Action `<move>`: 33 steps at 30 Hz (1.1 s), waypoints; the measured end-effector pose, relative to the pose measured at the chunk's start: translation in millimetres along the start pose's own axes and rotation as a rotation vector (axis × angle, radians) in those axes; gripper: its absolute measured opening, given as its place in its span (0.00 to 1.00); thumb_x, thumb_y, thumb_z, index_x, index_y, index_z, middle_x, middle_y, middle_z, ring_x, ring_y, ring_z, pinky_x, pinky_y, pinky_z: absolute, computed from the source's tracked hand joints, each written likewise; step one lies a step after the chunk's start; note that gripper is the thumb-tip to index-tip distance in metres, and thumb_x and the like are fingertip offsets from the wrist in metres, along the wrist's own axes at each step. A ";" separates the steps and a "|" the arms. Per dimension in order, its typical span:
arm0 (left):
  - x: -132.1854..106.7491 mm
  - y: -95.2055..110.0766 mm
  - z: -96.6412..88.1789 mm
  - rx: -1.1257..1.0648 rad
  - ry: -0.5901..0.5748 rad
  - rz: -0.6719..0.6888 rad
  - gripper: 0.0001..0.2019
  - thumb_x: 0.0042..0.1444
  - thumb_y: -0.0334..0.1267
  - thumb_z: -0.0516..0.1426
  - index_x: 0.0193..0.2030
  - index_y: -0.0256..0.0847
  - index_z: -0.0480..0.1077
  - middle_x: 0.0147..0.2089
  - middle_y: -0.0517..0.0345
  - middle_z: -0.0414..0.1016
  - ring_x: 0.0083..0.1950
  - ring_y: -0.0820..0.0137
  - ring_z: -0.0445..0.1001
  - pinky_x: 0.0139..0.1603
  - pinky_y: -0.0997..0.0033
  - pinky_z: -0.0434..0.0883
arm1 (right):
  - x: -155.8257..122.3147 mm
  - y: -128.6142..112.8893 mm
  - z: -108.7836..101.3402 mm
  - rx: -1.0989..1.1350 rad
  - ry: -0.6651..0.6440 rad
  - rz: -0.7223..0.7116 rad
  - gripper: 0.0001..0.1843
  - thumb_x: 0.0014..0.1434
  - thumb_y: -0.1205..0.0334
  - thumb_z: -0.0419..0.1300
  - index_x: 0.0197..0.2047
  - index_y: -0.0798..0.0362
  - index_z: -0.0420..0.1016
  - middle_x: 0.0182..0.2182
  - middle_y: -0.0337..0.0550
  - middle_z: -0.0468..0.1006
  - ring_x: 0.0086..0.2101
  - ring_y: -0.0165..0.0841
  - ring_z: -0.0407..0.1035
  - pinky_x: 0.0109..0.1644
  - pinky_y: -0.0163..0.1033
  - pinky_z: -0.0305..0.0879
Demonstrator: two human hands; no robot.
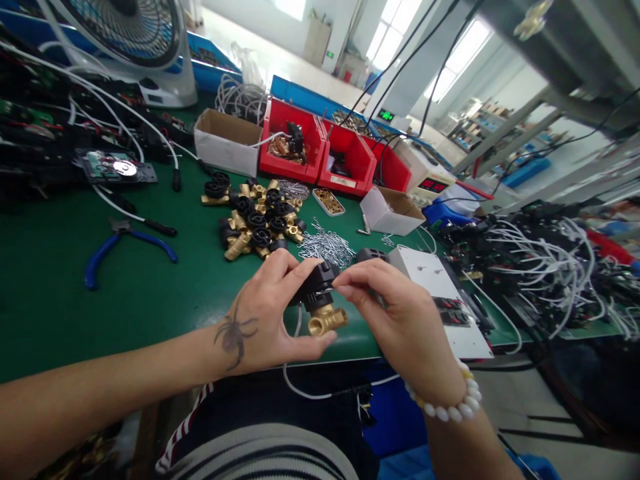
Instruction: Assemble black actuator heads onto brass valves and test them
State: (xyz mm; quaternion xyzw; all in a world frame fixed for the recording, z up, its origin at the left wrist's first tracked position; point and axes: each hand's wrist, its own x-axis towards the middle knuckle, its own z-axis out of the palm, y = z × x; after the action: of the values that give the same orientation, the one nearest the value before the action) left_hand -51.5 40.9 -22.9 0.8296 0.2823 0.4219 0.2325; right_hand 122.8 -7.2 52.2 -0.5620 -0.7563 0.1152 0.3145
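My left hand (pixel 273 313) is wrapped round a motorised brass valve (pixel 327 321), its black plastic housing upward and its brass body with threaded openings below. A white cable runs down from the housing. At the valve's right side, my right hand (pixel 393 307) pinches with thumb and forefinger. A thin silvery wire clip seems to show at those fingertips, mostly hidden. Just beyond the hands lies a heap of wire clips (pixel 327 245). Behind it to the left are several brass valve bodies (pixel 240 243) with black caps.
Blue-handled pliers (pixel 125 233) lie on the green bench (pixel 45 293) at left. Red bins (pixel 293 160), a white carton (pixel 227 150) and a small tray of brass parts (pixel 329 201) stand behind. A white fixture box (pixel 425 267) and bundled cables (pixel 565 267) are at right.
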 end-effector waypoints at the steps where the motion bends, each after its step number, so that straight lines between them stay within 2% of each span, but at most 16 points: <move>1: 0.1 0.1 -0.3 -0.004 -0.006 -0.003 0.33 0.50 0.47 0.62 0.60 0.31 0.63 0.45 0.51 0.62 0.43 0.67 0.65 0.44 0.65 0.70 | 0.9 -1.3 -1.2 -0.020 -0.011 -0.015 0.08 0.63 0.76 0.59 0.36 0.55 0.75 0.34 0.39 0.76 0.36 0.27 0.70 0.41 0.31 0.65; 6: 0.4 0.3 -2.2 0.006 -0.029 0.011 0.33 0.50 0.47 0.62 0.60 0.33 0.63 0.46 0.51 0.63 0.45 0.66 0.66 0.46 0.64 0.71 | 5.2 -3.9 -7.1 -0.103 -0.079 -0.092 0.10 0.63 0.75 0.56 0.36 0.53 0.74 0.35 0.40 0.76 0.35 0.30 0.71 0.40 0.33 0.67; 9: 1.0 -0.8 -3.0 0.011 -0.054 0.003 0.33 0.50 0.47 0.62 0.61 0.34 0.62 0.46 0.51 0.63 0.45 0.65 0.66 0.46 0.64 0.71 | 7.7 -3.8 -5.2 -0.124 -0.076 -0.114 0.11 0.64 0.73 0.54 0.35 0.51 0.74 0.35 0.42 0.75 0.34 0.32 0.71 0.38 0.35 0.67; 14: 1.5 -3.5 0.3 0.009 -0.062 -0.036 0.33 0.49 0.48 0.62 0.60 0.37 0.61 0.46 0.51 0.63 0.44 0.64 0.67 0.46 0.61 0.72 | 4.8 4.6 11.6 0.012 0.000 -0.017 0.10 0.62 0.72 0.56 0.32 0.51 0.74 0.31 0.39 0.75 0.33 0.32 0.71 0.38 0.36 0.68; 16: 0.3 -4.0 3.3 -0.019 -0.102 -0.073 0.33 0.49 0.47 0.62 0.60 0.36 0.61 0.47 0.50 0.63 0.46 0.64 0.68 0.48 0.60 0.73 | -1.1 12.4 17.3 0.043 0.029 -0.016 0.08 0.63 0.70 0.57 0.35 0.51 0.76 0.31 0.39 0.74 0.34 0.32 0.70 0.39 0.36 0.68; 18: -1.0 -4.8 6.7 -0.076 -0.149 -0.129 0.32 0.50 0.47 0.62 0.60 0.37 0.61 0.48 0.50 0.63 0.47 0.63 0.68 0.50 0.59 0.73 | -9.6 23.4 18.6 0.004 0.082 -0.001 0.07 0.65 0.64 0.58 0.44 0.50 0.76 0.36 0.42 0.74 0.36 0.33 0.71 0.41 0.38 0.69; 20: -1.5 -6.4 9.9 -0.130 -0.182 -0.193 0.33 0.50 0.47 0.62 0.61 0.39 0.61 0.51 0.51 0.63 0.49 0.63 0.69 0.51 0.57 0.74 | -20.1 37.7 16.4 -0.138 0.180 0.092 0.16 0.65 0.59 0.58 0.56 0.51 0.71 0.41 0.47 0.73 0.40 0.37 0.71 0.45 0.42 0.70; 22: -0.8 -8.9 12.5 -0.162 -0.204 -0.257 0.32 0.50 0.48 0.63 0.60 0.41 0.61 0.52 0.51 0.63 0.51 0.62 0.69 0.51 0.56 0.75 | -31.4 54.4 14.9 -0.380 0.217 0.261 0.27 0.64 0.56 0.60 0.62 0.57 0.64 0.42 0.55 0.73 0.41 0.44 0.71 0.45 0.49 0.70; 24: 0.6 -11.3 14.2 -0.186 -0.215 -0.314 0.31 0.50 0.49 0.62 0.59 0.41 0.62 0.54 0.50 0.62 0.52 0.61 0.69 0.51 0.56 0.76 | -41.8 70.8 17.2 -0.601 0.086 0.437 0.32 0.62 0.57 0.61 0.64 0.64 0.61 0.40 0.61 0.74 0.40 0.49 0.72 0.41 0.51 0.70; 26: 1.9 -12.9 14.6 -0.216 -0.224 -0.356 0.31 0.50 0.48 0.62 0.59 0.41 0.62 0.55 0.51 0.61 0.52 0.61 0.69 0.50 0.57 0.77 | -49.5 83.9 22.9 -0.697 -0.065 0.552 0.29 0.61 0.64 0.59 0.63 0.67 0.62 0.39 0.65 0.75 0.37 0.51 0.73 0.38 0.50 0.70; 28: 2.7 -13.7 13.9 -0.238 -0.238 -0.378 0.32 0.50 0.48 0.62 0.60 0.41 0.61 0.55 0.51 0.61 0.53 0.61 0.69 0.51 0.57 0.77 | -53.8 90.9 27.6 -0.690 -0.096 0.584 0.24 0.62 0.70 0.54 0.61 0.69 0.64 0.38 0.66 0.76 0.36 0.50 0.74 0.36 0.49 0.70; 31: 2.7 -14.2 11.6 -0.258 -0.269 -0.390 0.33 0.51 0.48 0.62 0.62 0.42 0.59 0.55 0.51 0.61 0.54 0.61 0.68 0.52 0.58 0.77 | -57.5 86.4 24.4 -0.626 -0.003 0.536 0.23 0.64 0.68 0.47 0.61 0.68 0.64 0.41 0.64 0.75 0.38 0.47 0.73 0.38 0.47 0.70; 33: 2.3 -14.7 10.5 -0.271 -0.277 -0.383 0.33 0.51 0.48 0.62 0.62 0.42 0.59 0.56 0.51 0.61 0.55 0.62 0.68 0.53 0.58 0.77 | -60.7 74.2 13.6 -0.439 0.194 0.478 0.25 0.68 0.62 0.46 0.64 0.62 0.59 0.39 0.56 0.75 0.35 0.41 0.72 0.36 0.44 0.69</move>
State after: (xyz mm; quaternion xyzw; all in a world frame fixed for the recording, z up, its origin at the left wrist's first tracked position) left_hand -45.6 51.7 -36.4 0.7722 0.3404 0.2868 0.4535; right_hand 182.6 -35.3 -18.5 -0.7862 -0.5762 -0.0341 0.2206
